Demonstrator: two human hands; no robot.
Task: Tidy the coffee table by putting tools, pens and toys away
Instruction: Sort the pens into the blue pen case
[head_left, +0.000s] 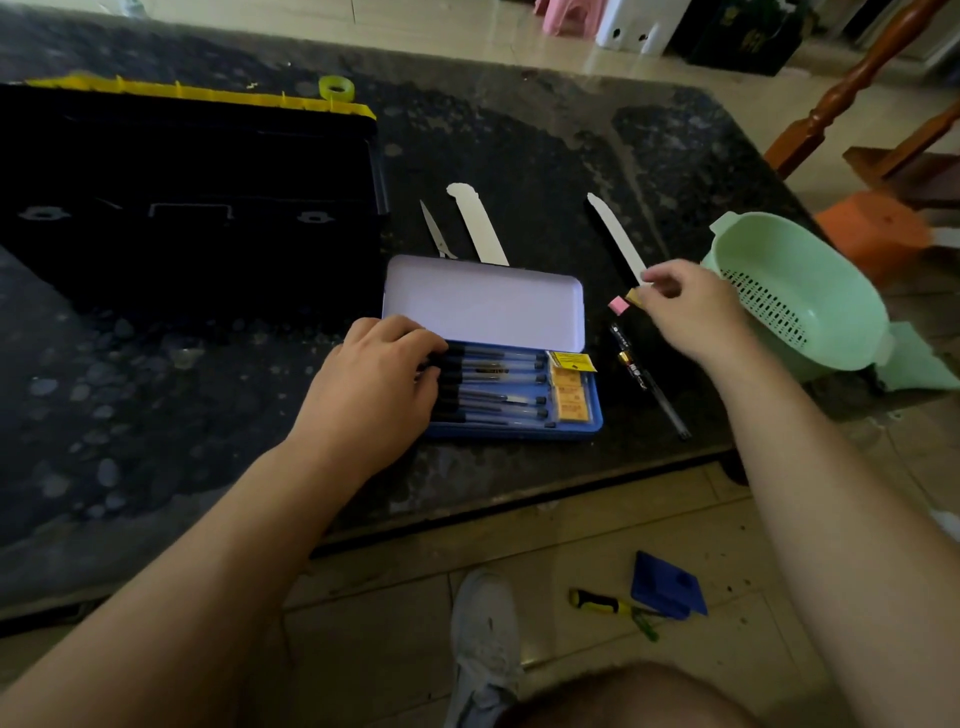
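An open blue pencil tin (519, 428) lies near the front edge of the dark coffee table (208, 415), its lid (483, 301) folded back. Several black pens (493, 384) and yellow packets (571, 389) fill it. My left hand (379, 384) rests on the pens' left ends, fingers curled over them. My right hand (691, 306) pinches a small tan piece (632, 296) beside a pink eraser (618, 305). One black pen (649, 382) lies on the table right of the tin.
A black toolbox with yellow trim (187, 208) stands at the left, a tape roll (336, 87) behind it. Scissors (436, 231) and two white strips (478, 223) (615, 234) lie behind the tin. A green colander (795, 291) sits right. On the floor: a screwdriver (608, 605), a blue piece (667, 584).
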